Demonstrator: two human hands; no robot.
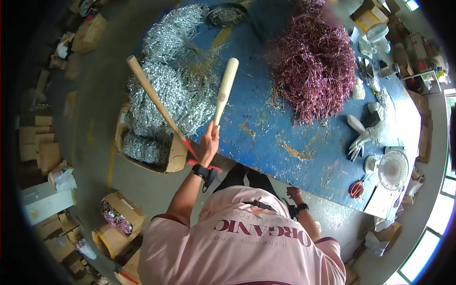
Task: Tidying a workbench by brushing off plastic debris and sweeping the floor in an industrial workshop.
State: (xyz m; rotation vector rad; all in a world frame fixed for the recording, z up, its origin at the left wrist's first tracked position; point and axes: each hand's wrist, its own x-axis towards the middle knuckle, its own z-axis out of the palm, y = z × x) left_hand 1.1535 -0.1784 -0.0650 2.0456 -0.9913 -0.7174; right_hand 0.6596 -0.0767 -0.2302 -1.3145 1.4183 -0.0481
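My left hand [209, 144] is closed around the thin end of a cream-coloured wooden bat [225, 88], whose thick rounded end points away over the blue table [256, 142]. A wooden handle [154, 95] with a red lower part slants past the same hand; whether my fingers touch it, I cannot tell. Silver tinsel [175, 95] is heaped to the left of the bat. My right hand [294, 193] hangs low by the table's near edge, its fingers curled in. What it may hold is hidden.
Purple-pink tinsel [316, 66] is piled across the table. At right are white gloves [360, 135], red-handled scissors [357, 187] and a small fan [393, 169]. An open carton [178, 154] with silver tinsel stands at the near left corner. A dark round pan [227, 15] lies far back.
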